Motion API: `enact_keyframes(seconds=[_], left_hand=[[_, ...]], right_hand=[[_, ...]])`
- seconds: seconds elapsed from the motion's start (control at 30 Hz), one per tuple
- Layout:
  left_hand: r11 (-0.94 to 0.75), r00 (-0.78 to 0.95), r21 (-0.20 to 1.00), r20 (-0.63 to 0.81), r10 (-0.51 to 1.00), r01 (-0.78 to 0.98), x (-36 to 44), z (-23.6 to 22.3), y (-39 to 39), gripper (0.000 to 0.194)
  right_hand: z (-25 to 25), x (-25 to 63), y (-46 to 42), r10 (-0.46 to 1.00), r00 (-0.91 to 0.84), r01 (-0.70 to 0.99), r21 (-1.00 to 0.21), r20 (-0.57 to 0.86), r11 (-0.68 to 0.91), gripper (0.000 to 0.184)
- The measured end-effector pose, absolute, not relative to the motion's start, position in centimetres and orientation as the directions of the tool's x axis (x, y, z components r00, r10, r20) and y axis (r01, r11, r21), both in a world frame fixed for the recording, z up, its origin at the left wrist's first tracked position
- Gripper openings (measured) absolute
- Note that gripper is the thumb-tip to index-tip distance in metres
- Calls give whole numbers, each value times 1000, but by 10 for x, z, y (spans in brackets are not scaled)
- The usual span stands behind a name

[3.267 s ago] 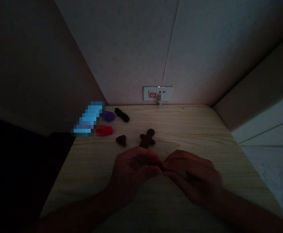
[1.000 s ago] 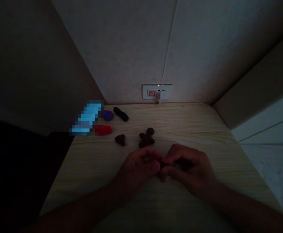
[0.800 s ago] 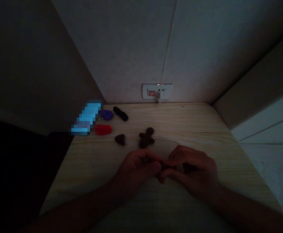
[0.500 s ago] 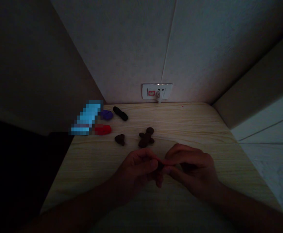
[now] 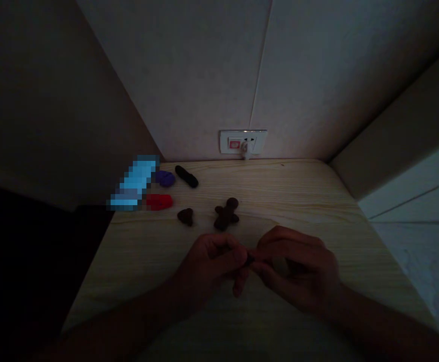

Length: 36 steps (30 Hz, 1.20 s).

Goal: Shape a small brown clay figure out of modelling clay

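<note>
Between my fingertips is a small dark piece of modelling clay [image 5: 249, 259], mostly covered by them. My left hand [image 5: 215, 261] pinches it from the left, thumb on top. From the right, the thumb and forefinger of my right hand [image 5: 298, 266] close on the same piece. Just beyond my hands lies a brown clay figure [image 5: 226, 215] with a round head and short side limbs. A brown clay lump [image 5: 186, 216] rests to its left.
Farther back on the wooden tabletop [image 5: 280, 191] are a red clay piece [image 5: 159, 202], a purple clay lump [image 5: 165, 178] and a black clay roll [image 5: 187, 176]. A pixelated bright blue shape [image 5: 134, 183] sits at the left edge. A wall socket [image 5: 243, 143] holds a plug.
My fingers have shifted slightly around the small clay piece, and the right fingertips sit a little differently. The pieces on the tabletop have stayed in place.
</note>
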State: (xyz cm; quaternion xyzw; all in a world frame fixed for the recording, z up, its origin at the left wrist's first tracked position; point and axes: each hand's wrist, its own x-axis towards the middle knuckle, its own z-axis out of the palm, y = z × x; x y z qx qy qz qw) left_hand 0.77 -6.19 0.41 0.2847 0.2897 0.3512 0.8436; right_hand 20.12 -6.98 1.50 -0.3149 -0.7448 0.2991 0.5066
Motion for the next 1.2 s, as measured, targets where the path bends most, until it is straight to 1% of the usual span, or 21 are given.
enact_keyframes(seconds=[0.07, 0.13, 0.23, 0.3, 0.33, 0.4, 0.53, 0.67, 0.77, 0.9, 0.97, 1.07, 1.13, 1.2], left_hand=[[549, 568, 722, -261, 781, -422, 8, 3, -62, 26], [494, 535, 764, -234, 812, -414, 8, 2, -62, 22], [436, 488, 819, -226, 843, -373, 8, 3, -63, 14], [413, 473, 840, -221, 853, -352, 9, 4, -64, 10], [402, 465, 848, -217, 858, -345, 9, 5, -65, 9], [390, 455, 858, -215, 864, -334, 9, 6, -66, 9], [380, 492, 861, -183, 851, -338, 7, 6, -65, 9], [390, 536, 835, -141, 833, -387, 6, 2, -64, 17], [423, 562, 799, -133, 817, -427, 7, 0, -64, 17], [465, 573, 760, -151, 806, -453, 9, 0, -62, 14], [456, 557, 774, -163, 814, -440, 10, 1, -62, 13], [401, 474, 812, -178, 862, -424, 10, 1, -62, 13], [355, 399, 841, -185, 898, -408, 9, 1, -63, 12], [293, 337, 877, -162, 927, -382, 8, 3, -63, 12]], right_hand=[[14, 201, -71, 791, -273, 165, -783, 548, 600, 15], [12, 200, -72, 834, -258, 128, -839, 487, 530, 16], [10, 199, -76, 917, -261, 15, -949, 301, 316, 17], [9, 197, -79, 943, -275, -51, -983, 185, 178, 20], [10, 197, -79, 947, -282, -74, -988, 151, 135, 21], [11, 196, -80, 949, -288, -98, -990, 128, 103, 21], [12, 196, -76, 934, -296, -114, -978, 201, 174, 18], [11, 199, -72, 891, -271, -38, -929, 364, 368, 23], [12, 201, -71, 853, -260, 31, -879, 452, 475, 24], [13, 202, -70, 837, -255, 51, -857, 485, 512, 21], [13, 202, -71, 829, -255, 62, -847, 498, 528, 25], [12, 202, -72, 837, -234, 86, -847, 494, 524, 33], [13, 201, -73, 842, -210, 114, -843, 497, 526, 31], [15, 200, -74, 845, -191, 135, -839, 500, 527, 26]])
